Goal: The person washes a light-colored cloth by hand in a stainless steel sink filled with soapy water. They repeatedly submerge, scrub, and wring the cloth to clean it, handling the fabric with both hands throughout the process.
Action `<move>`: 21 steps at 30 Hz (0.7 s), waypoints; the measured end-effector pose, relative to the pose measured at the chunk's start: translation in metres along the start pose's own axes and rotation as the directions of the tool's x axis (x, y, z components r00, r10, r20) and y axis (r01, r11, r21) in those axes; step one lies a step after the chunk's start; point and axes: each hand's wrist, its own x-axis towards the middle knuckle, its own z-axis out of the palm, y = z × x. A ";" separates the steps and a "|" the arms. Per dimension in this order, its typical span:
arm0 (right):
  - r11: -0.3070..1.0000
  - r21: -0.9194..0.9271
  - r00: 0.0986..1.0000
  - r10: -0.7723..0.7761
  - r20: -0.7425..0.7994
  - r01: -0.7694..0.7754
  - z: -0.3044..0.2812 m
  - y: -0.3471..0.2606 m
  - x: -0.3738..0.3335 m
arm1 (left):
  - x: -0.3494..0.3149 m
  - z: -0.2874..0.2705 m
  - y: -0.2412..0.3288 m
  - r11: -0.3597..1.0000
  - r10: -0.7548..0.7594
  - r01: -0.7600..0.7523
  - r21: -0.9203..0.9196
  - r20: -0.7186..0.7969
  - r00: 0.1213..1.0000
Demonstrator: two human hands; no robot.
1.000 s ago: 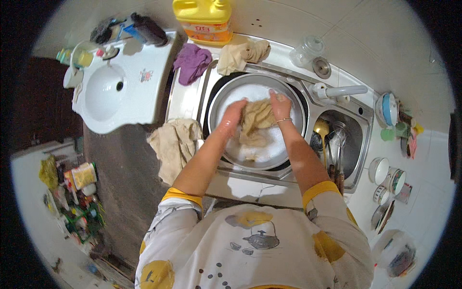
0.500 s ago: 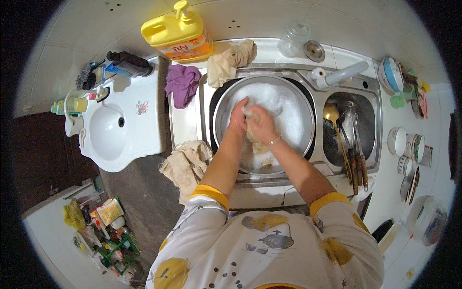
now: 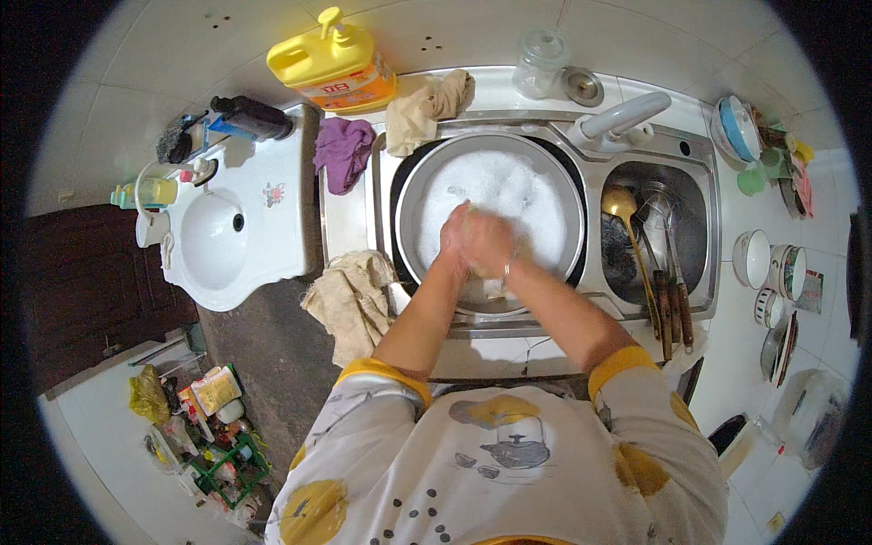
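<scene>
Both my hands are pressed together above the near half of a large round metal basin [image 3: 411, 204] full of white suds [image 3: 490, 182]. Fingers closed, my left hand [image 3: 452, 238] meets my right hand [image 3: 489, 243], which is slightly blurred. Squeezed between them is a wet beige cloth [image 3: 493, 288]; most of it is hidden, and a pale end hangs below my right hand. The basin sits in the larger bowl of a steel double sink [image 3: 592, 213].
Ladles and other long-handled utensils [image 3: 668, 263] lie in the right sink bowl, beside the grey faucet [image 3: 627, 113]. Around the sink are a purple cloth [image 3: 343, 153], beige rags [image 3: 350, 304], a yellow pump jug [image 3: 331, 68] and a glass jar [image 3: 540, 64]. Bowls [image 3: 751, 259] stand at right.
My hands have drawn nearer to me and closed together more tightly on the cloth, so less of it shows. The faucet's spout appears at a different angle. The view has shifted slightly.
</scene>
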 end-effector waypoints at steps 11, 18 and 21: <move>0.966 0.216 0.989 0.148 -0.015 -0.141 0.052 0.106 0.051 | 0.063 -0.091 0.040 0.242 0.589 -0.144 0.960 -0.028 0.808; 0.853 0.517 0.954 0.092 -0.286 0.072 0.033 0.047 0.035 | 0.079 -0.059 0.047 0.972 0.070 -0.013 0.234 -0.238 0.969; 0.911 0.346 0.956 -0.139 -0.257 0.225 0.011 0.004 0.011 | 0.095 -0.100 0.011 0.955 0.297 -0.296 -0.027 0.081 0.951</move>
